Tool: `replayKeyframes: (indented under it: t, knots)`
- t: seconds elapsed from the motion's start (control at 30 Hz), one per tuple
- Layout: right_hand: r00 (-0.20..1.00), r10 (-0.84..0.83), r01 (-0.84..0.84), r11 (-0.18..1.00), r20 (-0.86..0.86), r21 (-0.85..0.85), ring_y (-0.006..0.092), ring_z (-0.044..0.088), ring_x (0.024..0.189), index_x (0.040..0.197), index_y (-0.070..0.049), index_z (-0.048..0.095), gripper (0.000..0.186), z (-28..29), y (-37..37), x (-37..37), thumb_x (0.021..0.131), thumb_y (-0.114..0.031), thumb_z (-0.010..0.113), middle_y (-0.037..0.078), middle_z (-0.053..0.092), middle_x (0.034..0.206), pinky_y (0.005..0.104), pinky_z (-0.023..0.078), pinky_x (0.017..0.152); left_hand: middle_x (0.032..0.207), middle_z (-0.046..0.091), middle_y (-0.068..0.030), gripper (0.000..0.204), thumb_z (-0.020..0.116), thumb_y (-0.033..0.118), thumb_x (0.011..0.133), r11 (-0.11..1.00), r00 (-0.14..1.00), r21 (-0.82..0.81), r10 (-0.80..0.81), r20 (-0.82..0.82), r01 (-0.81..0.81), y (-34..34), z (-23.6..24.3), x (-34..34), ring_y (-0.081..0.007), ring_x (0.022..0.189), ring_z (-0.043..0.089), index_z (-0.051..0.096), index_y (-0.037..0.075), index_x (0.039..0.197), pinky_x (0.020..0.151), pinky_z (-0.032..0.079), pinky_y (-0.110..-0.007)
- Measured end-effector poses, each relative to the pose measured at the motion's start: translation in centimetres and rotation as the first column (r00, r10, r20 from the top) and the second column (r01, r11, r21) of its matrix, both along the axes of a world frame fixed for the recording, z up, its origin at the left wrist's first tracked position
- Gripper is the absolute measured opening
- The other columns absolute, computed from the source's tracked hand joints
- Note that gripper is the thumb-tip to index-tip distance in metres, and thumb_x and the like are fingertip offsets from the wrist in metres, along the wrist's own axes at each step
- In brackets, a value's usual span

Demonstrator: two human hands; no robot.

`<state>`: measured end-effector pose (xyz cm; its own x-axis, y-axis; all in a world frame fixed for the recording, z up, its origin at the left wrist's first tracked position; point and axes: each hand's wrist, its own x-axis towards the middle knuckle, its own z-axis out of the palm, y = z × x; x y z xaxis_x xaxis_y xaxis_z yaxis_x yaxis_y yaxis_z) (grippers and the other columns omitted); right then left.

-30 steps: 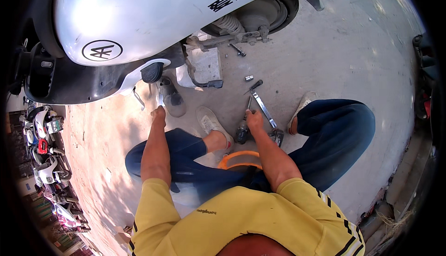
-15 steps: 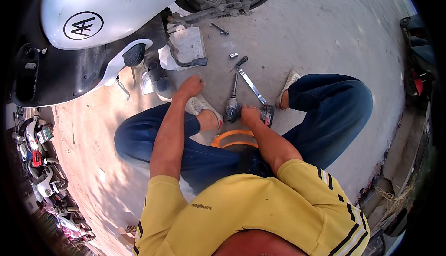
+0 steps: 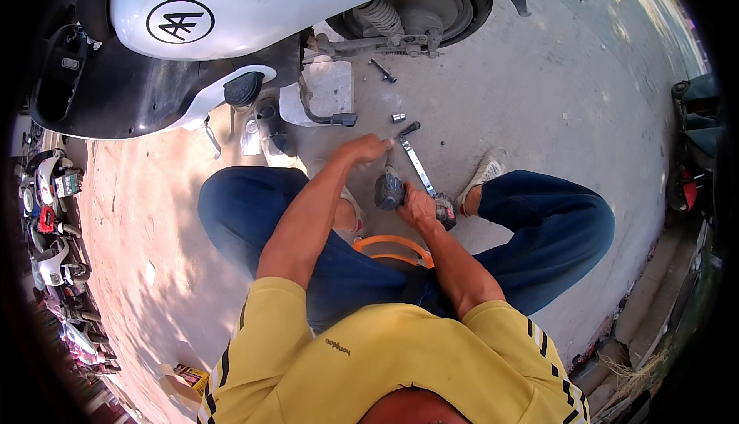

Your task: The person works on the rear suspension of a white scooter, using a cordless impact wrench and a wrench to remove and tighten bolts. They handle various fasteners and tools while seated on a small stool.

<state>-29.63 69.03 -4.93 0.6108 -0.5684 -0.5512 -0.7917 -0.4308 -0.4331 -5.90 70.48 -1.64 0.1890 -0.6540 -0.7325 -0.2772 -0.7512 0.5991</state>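
My right hand point(image 3: 418, 205) is wrapped round the grip of a dark cordless impact wrench point(image 3: 389, 191), whose battery point(image 3: 445, 213) shows beyond the hand. A slim extension bar point(image 3: 390, 159) points forward from its nose. At the tip of that bar is my left hand point(image 3: 365, 149), fingers closed; whatever they pinch is too small to make out. Just right of the bar lies a flat silver wrench point(image 3: 418, 167) with a black-handled tool point(image 3: 410, 128) at its far end. A short metal socket point(image 3: 398, 118) rests on the ground beyond them.
A white scooter point(image 3: 231, 8) stands ahead, its rear wheel point(image 3: 454, 12) at the top. Near it lie a bolt point(image 3: 382, 70) and a pale slab point(image 3: 327, 89). An orange-rimmed seat point(image 3: 392, 241) is beneath me. Parked scooters point(image 3: 54, 247) line the left; a cardboard box point(image 3: 181, 385) sits lower left.
My left hand has moved right, from beside my left shoe to the tip of the extension bar. My right hand stays on the impact wrench. The whole view has shifted slightly.
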Motion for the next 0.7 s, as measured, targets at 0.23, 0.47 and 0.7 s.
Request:
replayKeyframes:
  t: [0.23,0.47,0.7]
  knots:
    - [0.967,-0.102,0.130,0.986,0.233,-0.108,0.0473,0.069,0.093,0.124,-0.004,0.060,0.048,8.8,-2.0,1.8,0.081,-0.023,0.069,0.029,0.071,0.097,0.0542,0.053,0.082,0.093,0.070,-0.0238,0.057,0.060,0.043,0.102,0.908,0.916,-0.133,0.401,-0.008,-0.398,-5.1,1.9,1.3,-0.0346,0.085,0.072,0.064,-0.013,0.107,0.065,0.058,-0.044]
    - [0.742,0.023,0.206,0.943,0.670,-0.261,0.0451,0.067,0.086,0.115,-0.005,0.061,0.048,13.1,-2.2,1.4,0.074,-0.018,0.080,0.022,0.070,0.090,0.0505,0.052,0.072,0.089,0.071,-0.0154,0.036,0.061,0.028,0.103,0.827,0.845,-0.203,0.476,-0.243,-0.524,-5.1,13.6,0.5,-0.0259,0.075,0.071,0.064,-0.007,0.106,0.065,0.059,-0.041]
    - [0.726,0.002,0.231,0.941,0.688,-0.246,0.0427,0.067,0.092,0.118,-0.005,0.059,0.048,10.6,-2.6,2.6,0.074,-0.007,0.077,0.021,0.069,0.097,0.0479,0.052,0.076,0.086,0.073,-0.0157,0.030,0.062,0.022,0.103,0.622,0.667,-0.271,0.588,-0.458,-0.735,-6.3,12.1,0.1,-0.0216,0.069,0.070,0.064,-0.008,0.105,0.059,0.056,-0.037]
